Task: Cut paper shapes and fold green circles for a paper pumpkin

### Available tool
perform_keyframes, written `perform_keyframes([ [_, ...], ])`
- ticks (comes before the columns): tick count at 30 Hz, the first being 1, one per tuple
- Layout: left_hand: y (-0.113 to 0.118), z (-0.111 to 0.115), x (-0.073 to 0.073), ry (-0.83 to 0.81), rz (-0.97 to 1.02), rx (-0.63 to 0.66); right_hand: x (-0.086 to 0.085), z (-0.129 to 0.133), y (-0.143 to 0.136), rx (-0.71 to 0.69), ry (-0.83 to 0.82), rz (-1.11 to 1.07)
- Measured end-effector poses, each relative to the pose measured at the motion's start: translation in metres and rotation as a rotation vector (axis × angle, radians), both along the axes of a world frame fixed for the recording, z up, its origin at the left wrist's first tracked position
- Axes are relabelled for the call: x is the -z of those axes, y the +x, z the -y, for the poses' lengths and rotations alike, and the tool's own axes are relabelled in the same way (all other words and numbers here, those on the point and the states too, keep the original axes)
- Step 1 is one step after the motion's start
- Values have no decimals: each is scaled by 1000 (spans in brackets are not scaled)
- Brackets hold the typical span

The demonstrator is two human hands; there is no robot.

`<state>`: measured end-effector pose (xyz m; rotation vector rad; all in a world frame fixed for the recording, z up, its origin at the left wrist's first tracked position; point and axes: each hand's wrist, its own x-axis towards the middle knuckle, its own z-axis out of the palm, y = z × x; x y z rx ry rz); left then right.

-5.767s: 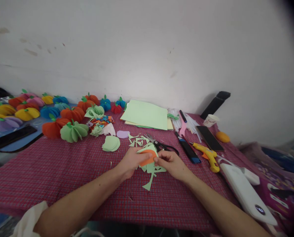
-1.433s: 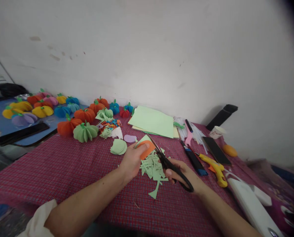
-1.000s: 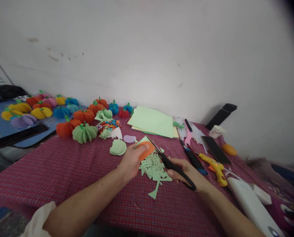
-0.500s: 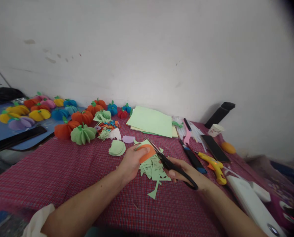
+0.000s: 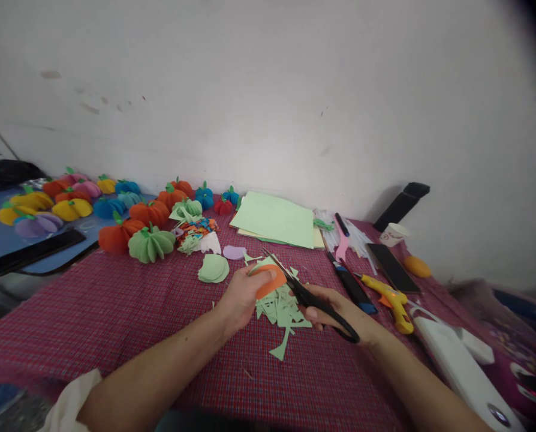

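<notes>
My left hand (image 5: 241, 295) pinches an orange paper piece (image 5: 270, 283) laid against light green paper, thumb on top. My right hand (image 5: 328, 307) grips black-handled scissors (image 5: 304, 295), whose blades lie along the far edge of the held paper. Under both hands spreads a heap of light green paper scraps (image 5: 279, 309). A stack of rounded green paper pieces (image 5: 213, 268) rests left of my left hand, with a purple paper piece (image 5: 234, 252) just behind it.
Paper pumpkins (image 5: 151, 243) in several colours crowd the left side. Green paper sheets (image 5: 274, 219) lie at the back. On the right are a yellow glue gun (image 5: 391, 302), a box cutter (image 5: 354, 288), a dark phone (image 5: 393, 267), a paper cup (image 5: 394, 234) and a white device (image 5: 459, 369).
The orange piece in my left hand has turned and shifted slightly right. A green strip at the far edge of the held paper now sticks out further left of the blades.
</notes>
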<state>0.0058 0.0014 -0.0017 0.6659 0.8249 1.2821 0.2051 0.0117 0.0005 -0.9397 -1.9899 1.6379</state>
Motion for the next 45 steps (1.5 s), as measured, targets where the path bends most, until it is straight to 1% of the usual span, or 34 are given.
perform_keyframes([
  [4, 0, 0, 0, -4, -8, -4, 1, 0, 1, 11, 2, 5],
  [7, 0, 0, -1, 1, -9, 5, -1, -1, 3, 10, 7, 30],
  [12, -1, 1, -2, 12, -23, 35, -9, -4, 8, -48, 33, 69],
  [20, -2, 0, 2, 34, -70, 99, -11, -10, 19, -101, 18, 116],
  [25, -3, -1, 3, 31, -85, 123, -19, -10, 21, -117, 56, 158],
  [31, -2, -1, 3, 7, -144, 143, -23, -14, 28, -158, 84, 204],
  [38, -2, -1, 7, 25, -181, 153, -26, -15, 31, -179, 71, 238],
  [45, -1, 0, 6, 26, -213, 186, -32, -15, 35, -197, 77, 284],
])
